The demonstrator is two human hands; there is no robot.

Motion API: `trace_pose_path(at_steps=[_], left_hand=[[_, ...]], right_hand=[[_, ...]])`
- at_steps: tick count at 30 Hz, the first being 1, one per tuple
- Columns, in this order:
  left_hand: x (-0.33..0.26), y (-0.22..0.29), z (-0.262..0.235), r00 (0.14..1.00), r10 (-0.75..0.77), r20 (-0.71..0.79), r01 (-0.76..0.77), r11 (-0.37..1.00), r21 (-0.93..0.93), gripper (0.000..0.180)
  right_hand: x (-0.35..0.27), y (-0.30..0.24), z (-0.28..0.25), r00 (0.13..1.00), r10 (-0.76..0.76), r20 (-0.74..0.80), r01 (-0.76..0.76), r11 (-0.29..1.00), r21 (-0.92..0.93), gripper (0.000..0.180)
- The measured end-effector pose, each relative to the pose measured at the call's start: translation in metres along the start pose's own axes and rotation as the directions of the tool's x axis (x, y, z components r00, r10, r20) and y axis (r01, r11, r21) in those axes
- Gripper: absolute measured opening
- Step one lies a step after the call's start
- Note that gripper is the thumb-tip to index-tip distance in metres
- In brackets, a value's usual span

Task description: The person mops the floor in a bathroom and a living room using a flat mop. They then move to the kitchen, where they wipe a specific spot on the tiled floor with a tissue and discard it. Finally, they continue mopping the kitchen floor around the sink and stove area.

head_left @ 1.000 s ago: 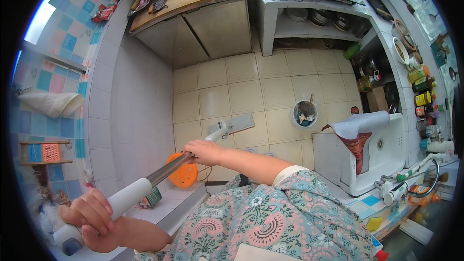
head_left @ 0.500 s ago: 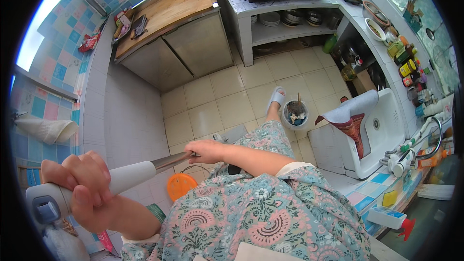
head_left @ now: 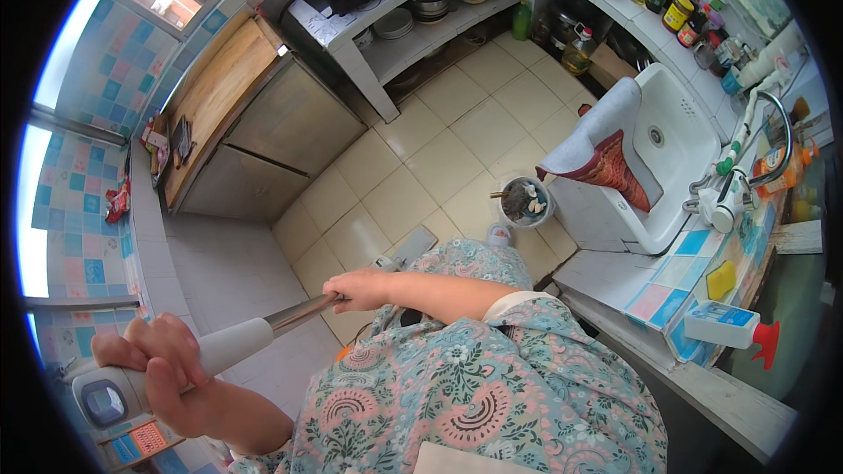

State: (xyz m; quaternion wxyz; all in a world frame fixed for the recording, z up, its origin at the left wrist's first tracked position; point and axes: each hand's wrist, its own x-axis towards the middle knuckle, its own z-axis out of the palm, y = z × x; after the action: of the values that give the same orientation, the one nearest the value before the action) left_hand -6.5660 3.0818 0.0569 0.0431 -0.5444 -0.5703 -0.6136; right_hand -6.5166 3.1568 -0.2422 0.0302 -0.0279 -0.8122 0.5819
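Note:
Across the lower left runs a mop with a white grip and a metal pole. My left hand is wrapped around the white grip near its top end. Further down, the fingers of my right hand close on the metal pole. Below that the pole is hidden behind my right hand and arm. A flat grey mop head rests on the tiled floor just past my right forearm. My patterned dress fills the lower middle, and one slipper shows at its hem.
A bucket with waste in it stands beside my foot. To the right is a white sink with a mat over its edge. A wood-topped cabinet stands left, a stove counter ahead. A spray bottle sits on the right ledge.
My view has turned to the right, so the cabinet and stove appear further left. The slippered foot now shows less, nearer my hem. Both hands keep their hold on the mop.

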Motion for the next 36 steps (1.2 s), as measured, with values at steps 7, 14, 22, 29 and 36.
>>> trace_pose_path(at_steps=[7, 14, 22, 29, 36], left_hand=[[0.012, -0.010, 0.026, 0.999, -0.046, 0.023, 0.046, 0.999, 0.005, 0.023], [0.013, -0.008, 0.017, 0.999, -0.004, 0.043, 0.006, 0.999, -0.041, 0.024], [-0.009, -0.011, -0.010, 1.000, -0.007, -0.028, 0.005, 0.996, -0.093, 0.026], [-0.012, -0.017, -0.037, 0.998, 0.020, -0.056, -0.027, 0.993, -0.116, 0.027], [-0.018, -0.011, -0.031, 0.988, 0.007, -0.152, -0.025, 0.993, -0.118, 0.027]], right_hand=[[0.001, 0.013, -0.015, 0.999, 0.025, 0.034, -0.026, 0.999, 0.035, 0.025], [0.004, 0.005, -0.015, 0.997, 0.056, 0.054, -0.057, 0.998, 0.013, 0.027], [0.004, 0.001, 0.014, 0.999, 0.033, 0.003, -0.033, 0.997, 0.064, 0.025], [0.015, -0.002, 0.026, 1.000, -0.013, -0.006, 0.013, 1.000, 0.005, 0.026], [0.017, -0.008, 0.031, 1.000, 0.005, 0.010, -0.005, 1.000, 0.005, 0.024]])
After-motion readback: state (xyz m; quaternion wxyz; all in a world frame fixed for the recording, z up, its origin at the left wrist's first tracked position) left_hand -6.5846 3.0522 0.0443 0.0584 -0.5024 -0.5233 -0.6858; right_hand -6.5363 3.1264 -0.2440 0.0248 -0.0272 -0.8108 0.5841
